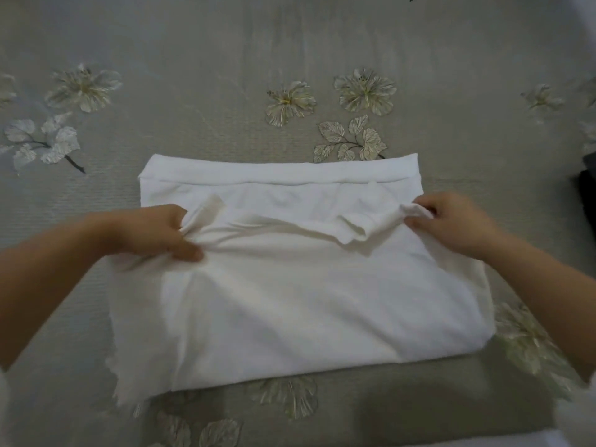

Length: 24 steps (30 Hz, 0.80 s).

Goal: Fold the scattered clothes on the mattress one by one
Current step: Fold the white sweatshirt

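Note:
A white garment (290,285) lies partly folded on the grey flowered mattress cover (225,91), its hemmed edge at the far side. Its near layer is lifted over the far one. My left hand (161,230) grips a bunch of the cloth at the left end of that lifted edge. At the right end, my right hand (451,221) pinches a corner of the same edge. The cloth sags and wrinkles between the two hands.
A dark piece of clothing (587,188) shows at the right edge of the view. The mattress cover stretches far beyond and to the left of the white garment, printed with pale flowers and leaves.

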Each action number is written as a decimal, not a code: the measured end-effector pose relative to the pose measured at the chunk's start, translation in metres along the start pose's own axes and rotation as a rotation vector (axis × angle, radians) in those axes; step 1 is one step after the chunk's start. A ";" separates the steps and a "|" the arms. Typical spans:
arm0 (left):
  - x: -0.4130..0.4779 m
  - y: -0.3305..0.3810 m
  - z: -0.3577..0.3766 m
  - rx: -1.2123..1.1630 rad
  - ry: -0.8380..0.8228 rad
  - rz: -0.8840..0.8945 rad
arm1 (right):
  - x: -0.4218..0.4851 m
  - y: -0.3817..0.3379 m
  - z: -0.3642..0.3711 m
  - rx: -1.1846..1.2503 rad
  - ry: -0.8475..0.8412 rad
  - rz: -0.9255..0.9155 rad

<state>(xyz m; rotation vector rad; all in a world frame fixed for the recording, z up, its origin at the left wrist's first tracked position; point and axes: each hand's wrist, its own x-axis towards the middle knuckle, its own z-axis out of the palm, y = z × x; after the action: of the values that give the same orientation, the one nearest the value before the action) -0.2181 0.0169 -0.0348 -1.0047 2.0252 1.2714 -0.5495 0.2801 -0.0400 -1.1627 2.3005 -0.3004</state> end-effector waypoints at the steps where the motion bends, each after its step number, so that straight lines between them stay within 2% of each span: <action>1: 0.011 0.001 -0.009 0.011 0.033 0.004 | 0.012 -0.002 0.001 -0.025 0.059 0.000; 4: 0.043 0.005 -0.031 0.049 0.132 0.009 | 0.043 -0.004 0.007 -0.058 0.181 0.013; 9: 0.083 0.006 -0.063 0.135 0.204 -0.014 | 0.088 0.002 0.021 -0.005 0.364 0.071; 11: 0.099 0.003 -0.066 0.190 0.364 -0.004 | 0.102 0.004 0.033 -0.033 0.419 0.142; 13: 0.113 -0.004 -0.056 0.171 0.611 0.006 | 0.105 -0.002 0.048 -0.096 0.439 0.229; 15: 0.116 -0.016 -0.029 0.137 0.796 0.024 | 0.093 -0.011 0.067 -0.095 0.413 0.218; 17: 0.109 -0.027 0.008 0.213 0.898 0.036 | 0.071 -0.019 0.092 -0.128 0.323 0.133; 21: 0.086 -0.045 0.085 0.300 0.827 -0.022 | 0.034 -0.017 0.140 -0.343 0.095 -0.029; 24: 0.075 -0.055 0.115 0.308 0.820 -0.114 | 0.032 -0.013 0.151 -0.403 0.113 -0.040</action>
<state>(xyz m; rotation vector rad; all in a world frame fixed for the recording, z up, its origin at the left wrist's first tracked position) -0.2101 0.0831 -0.1668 -1.6227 2.5828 0.4682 -0.4717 0.2534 -0.1709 -1.4160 2.5125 0.0943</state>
